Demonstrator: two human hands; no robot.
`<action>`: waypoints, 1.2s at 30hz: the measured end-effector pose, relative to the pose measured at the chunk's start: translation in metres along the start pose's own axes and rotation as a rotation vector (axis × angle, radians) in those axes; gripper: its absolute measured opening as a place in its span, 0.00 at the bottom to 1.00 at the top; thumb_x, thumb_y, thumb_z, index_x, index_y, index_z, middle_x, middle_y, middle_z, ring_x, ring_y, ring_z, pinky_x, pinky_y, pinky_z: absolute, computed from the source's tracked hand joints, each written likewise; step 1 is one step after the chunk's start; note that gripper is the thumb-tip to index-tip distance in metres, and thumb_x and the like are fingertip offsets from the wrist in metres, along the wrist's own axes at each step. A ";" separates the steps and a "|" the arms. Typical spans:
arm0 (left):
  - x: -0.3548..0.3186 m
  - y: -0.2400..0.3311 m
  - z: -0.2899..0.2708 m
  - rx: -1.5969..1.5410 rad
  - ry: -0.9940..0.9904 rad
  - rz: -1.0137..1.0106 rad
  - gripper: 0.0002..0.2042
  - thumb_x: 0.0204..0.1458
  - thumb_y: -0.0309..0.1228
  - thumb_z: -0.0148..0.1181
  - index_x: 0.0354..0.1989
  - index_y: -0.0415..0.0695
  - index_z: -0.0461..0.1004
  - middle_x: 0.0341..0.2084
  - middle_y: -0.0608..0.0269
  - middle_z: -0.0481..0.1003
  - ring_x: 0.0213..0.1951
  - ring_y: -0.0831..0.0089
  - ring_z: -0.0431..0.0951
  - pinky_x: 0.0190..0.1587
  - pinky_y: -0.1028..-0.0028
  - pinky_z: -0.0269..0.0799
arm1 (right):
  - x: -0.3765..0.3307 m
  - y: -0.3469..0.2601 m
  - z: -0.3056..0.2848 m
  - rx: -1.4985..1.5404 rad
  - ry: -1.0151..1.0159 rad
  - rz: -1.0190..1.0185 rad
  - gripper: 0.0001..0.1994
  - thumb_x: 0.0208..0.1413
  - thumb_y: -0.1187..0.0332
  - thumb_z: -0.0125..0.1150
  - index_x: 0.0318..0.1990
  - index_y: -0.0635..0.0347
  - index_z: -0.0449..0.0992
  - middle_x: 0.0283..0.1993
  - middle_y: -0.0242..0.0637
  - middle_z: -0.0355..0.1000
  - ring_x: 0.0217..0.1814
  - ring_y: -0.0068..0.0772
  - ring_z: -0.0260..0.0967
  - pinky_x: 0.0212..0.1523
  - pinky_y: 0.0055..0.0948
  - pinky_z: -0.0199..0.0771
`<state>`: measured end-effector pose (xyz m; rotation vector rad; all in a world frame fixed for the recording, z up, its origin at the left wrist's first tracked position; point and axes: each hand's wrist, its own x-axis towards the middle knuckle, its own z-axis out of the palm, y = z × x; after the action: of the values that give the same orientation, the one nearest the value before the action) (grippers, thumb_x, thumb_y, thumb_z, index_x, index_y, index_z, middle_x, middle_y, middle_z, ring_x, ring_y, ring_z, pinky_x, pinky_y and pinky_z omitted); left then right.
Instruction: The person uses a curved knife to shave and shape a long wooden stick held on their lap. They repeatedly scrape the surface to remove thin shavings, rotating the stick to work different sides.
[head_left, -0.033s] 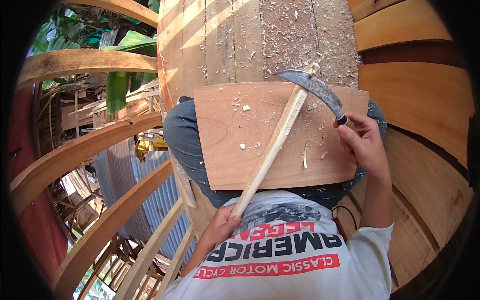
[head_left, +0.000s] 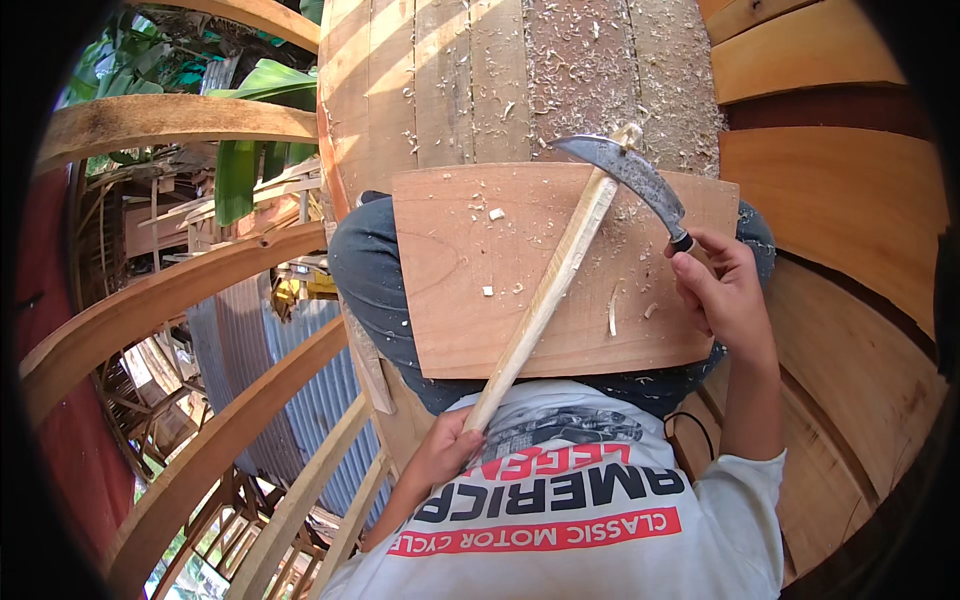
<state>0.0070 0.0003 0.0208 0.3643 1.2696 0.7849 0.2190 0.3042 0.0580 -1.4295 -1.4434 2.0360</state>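
A pale wooden stick point(head_left: 548, 297) lies slantwise across a flat board point(head_left: 450, 290) on a seated person's lap, its near end clenched in the left hand point(head_left: 445, 452) and its far tip under a curved dark blade point(head_left: 628, 172), whose handle the right hand point(head_left: 722, 295) grips firmly. By the look of it the whittling of the tip is under way, and the next stroke calls for a steady stick and a shallow blade angle; chips point(head_left: 492, 213) dot the board and shavings litter the plank floor point(head_left: 520, 80), with curved wooden ribs point(head_left: 180, 290) alongside. Nothing differs from the other frame, taken at the same instant.
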 end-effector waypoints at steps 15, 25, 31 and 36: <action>0.001 -0.004 -0.004 0.005 -0.056 -0.027 0.27 0.54 0.52 0.49 0.39 0.33 0.69 0.23 0.72 0.66 0.27 0.84 0.62 0.29 0.81 0.59 | -0.013 0.019 0.016 -0.138 -0.323 0.004 0.10 0.53 0.69 0.61 0.40 0.65 0.74 0.24 0.24 0.68 0.25 0.08 0.59 0.24 0.13 0.58; -0.004 -0.026 -0.016 -0.022 -0.066 0.028 0.31 0.53 0.56 0.50 0.40 0.32 0.69 0.24 0.73 0.67 0.28 0.84 0.61 0.31 0.81 0.60 | -0.013 -0.011 -0.012 0.198 0.072 0.025 0.05 0.52 0.77 0.54 0.34 0.62 0.65 0.13 0.23 0.58 0.06 0.12 0.50 0.06 0.16 0.48; -0.005 -0.012 -0.003 -0.013 -0.024 -0.008 0.30 0.51 0.58 0.49 0.33 0.35 0.66 0.23 0.73 0.63 0.28 0.82 0.59 0.30 0.80 0.56 | -0.024 0.001 0.009 -0.185 -0.334 0.013 0.06 0.50 0.77 0.58 0.35 0.64 0.70 0.29 0.29 0.69 0.30 0.14 0.65 0.30 0.15 0.65; 0.000 -0.014 -0.010 0.032 -0.047 0.047 0.27 0.55 0.52 0.49 0.37 0.34 0.69 0.25 0.71 0.68 0.30 0.82 0.63 0.33 0.80 0.61 | -0.006 0.002 0.007 -0.169 -0.178 -0.046 0.06 0.49 0.77 0.60 0.35 0.66 0.72 0.30 0.30 0.71 0.35 0.17 0.65 0.38 0.21 0.66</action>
<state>0.0025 -0.0114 0.0089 0.4374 1.2345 0.7922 0.2171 0.2954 0.0595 -1.2892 -1.7409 2.1012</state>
